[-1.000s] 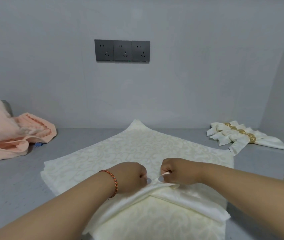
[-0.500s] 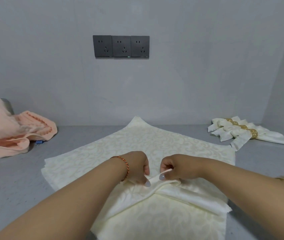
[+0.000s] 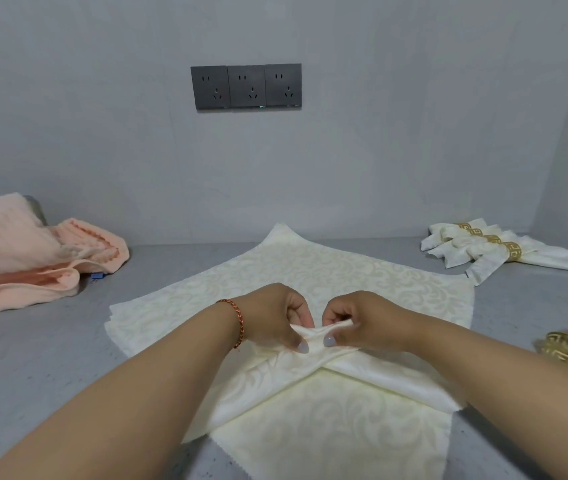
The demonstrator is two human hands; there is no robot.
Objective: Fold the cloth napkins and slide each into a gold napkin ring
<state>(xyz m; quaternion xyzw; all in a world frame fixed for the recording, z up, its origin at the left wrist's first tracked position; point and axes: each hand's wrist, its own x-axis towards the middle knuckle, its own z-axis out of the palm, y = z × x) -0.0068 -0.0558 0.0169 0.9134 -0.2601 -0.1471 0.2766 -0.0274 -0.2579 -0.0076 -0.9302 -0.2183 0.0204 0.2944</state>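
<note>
Grey counter [image 3: 33,358], both hands, left [image 3: 272,317] and right [image 3: 355,320], grip pinching folded napkin [image 3: 310,367] atop napkin stack [image 3: 327,271].

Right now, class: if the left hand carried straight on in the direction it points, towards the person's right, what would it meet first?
The left hand would almost at once meet the right hand, which pinches the same folded napkin facing it; depth looks level, though one view cannot confirm.

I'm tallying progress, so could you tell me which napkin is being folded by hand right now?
The napkin pinched at its middle by both hands, atop the flat stack; the ringed napkins lie untouched at far right.
</note>
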